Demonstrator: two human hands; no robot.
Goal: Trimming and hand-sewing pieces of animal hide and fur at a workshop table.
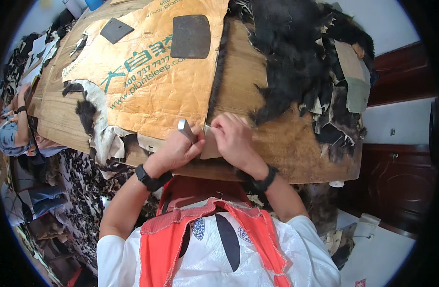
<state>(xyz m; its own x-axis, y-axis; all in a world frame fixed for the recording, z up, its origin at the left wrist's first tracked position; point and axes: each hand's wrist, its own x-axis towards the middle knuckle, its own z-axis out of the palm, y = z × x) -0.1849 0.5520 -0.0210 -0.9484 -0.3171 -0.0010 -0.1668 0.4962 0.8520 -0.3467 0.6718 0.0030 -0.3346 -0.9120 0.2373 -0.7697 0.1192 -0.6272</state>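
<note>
At five o'clock from the paper (193,86), the hide (210,150) was pinched by fingertips of the right hand (236,142); the tool (183,127) was enclosed by curled fingers of the left hand (176,148). If it slipped, fingers might have been nicked or the hide torn.

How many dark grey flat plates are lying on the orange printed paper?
2: a large dark grey plate near the right edge of the orange paper, a smaller one farther left.
</note>
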